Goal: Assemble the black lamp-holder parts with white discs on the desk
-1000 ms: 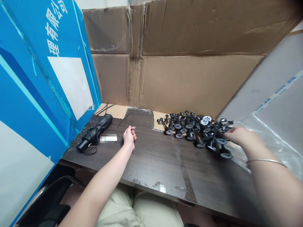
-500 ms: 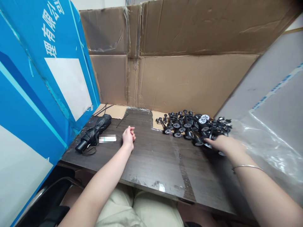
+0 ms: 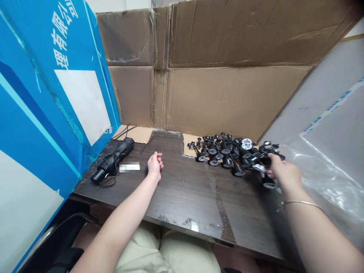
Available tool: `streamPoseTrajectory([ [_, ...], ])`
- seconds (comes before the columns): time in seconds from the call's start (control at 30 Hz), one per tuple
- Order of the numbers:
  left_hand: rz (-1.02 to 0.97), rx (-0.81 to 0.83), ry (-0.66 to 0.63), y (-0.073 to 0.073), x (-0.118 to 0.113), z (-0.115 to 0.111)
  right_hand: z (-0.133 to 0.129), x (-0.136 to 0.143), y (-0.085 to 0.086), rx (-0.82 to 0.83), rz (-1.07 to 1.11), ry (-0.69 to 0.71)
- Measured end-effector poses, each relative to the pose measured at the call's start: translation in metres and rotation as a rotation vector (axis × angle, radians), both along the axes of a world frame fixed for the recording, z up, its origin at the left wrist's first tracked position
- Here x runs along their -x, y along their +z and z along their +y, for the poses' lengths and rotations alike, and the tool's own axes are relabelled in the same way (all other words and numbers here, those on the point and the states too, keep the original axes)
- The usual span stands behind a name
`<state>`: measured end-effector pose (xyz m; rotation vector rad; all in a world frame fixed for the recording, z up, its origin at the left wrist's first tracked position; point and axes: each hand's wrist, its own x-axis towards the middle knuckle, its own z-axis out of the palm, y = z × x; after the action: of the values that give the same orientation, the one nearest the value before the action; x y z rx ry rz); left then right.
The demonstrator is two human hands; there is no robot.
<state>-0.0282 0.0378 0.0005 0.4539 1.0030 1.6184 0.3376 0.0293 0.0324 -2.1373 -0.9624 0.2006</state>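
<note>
Near the right edge of the surface [image 3: 184,193], the right hand [image 3: 286,174] is at the near side of a pile [image 3: 226,148] of black parts with pale round bases. Thumb and fingers look pinched round one part [image 3: 265,161]; blurred there, can't tell if it's clear of the rest. Another cup [image 3: 269,182] is just below the fingertips, base toward the near edge. Pile runs along the far edge from about mid-span to the right edge, parts crossed and overlapping. Left hand [image 3: 155,167] rests left of centre, fingers loosely curled, nothing visible in it. Umbrella [image 3: 115,161] and white strip [image 3: 133,167] lie toward the left edge, well apart from the pile. Plastic sheet [image 3: 318,167] at the right edge, close by the right wrist.

My read on the step: one-handed handling of a single part at the pile's right end. Next move calls for a firm pinch on the body and a slow draw toward the near edge; thin stems could snag neighbours. Left hand is free to steady the pile.
</note>
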Motion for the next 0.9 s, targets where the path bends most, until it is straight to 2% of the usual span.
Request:
streamPoseTrajectory([
  [0.1, 0.003, -0.001, -0.001, 0.000, 0.000, 0.000, -0.005, 0.008, 0.014, -0.177, 0.552, -0.089],
  [0.17, 0.006, -0.001, -0.003, 0.000, 0.000, -0.001, -0.008, 0.012, 0.023, -0.244, 0.698, -0.048],
  [0.33, 0.004, -0.005, -0.006, 0.001, 0.000, -0.001, -0.014, 0.018, 0.039, -0.287, 0.822, 0.062],
  [0.5, 0.016, -0.003, -0.016, 0.000, -0.001, -0.001, -0.023, 0.038, 0.047, -0.424, 0.935, 0.083],
  [0.57, 0.052, -0.009, -0.028, 0.000, -0.001, -0.001, -0.027, 0.050, 0.049, -0.436, 0.956, 0.151],
  [0.7, 0.143, -0.030, -0.067, -0.001, -0.003, -0.002, -0.036, 0.074, 0.045, -0.583, 0.969, 0.301],
  [0.8, 0.283, -0.074, -0.109, -0.002, -0.006, -0.004, -0.042, 0.091, 0.039, -0.531, 1.008, 0.446],
  [0.9, 0.512, -0.223, -0.199, -0.005, -0.010, -0.010, -0.048, 0.105, 0.034, -0.458, 1.120, 0.611],
])
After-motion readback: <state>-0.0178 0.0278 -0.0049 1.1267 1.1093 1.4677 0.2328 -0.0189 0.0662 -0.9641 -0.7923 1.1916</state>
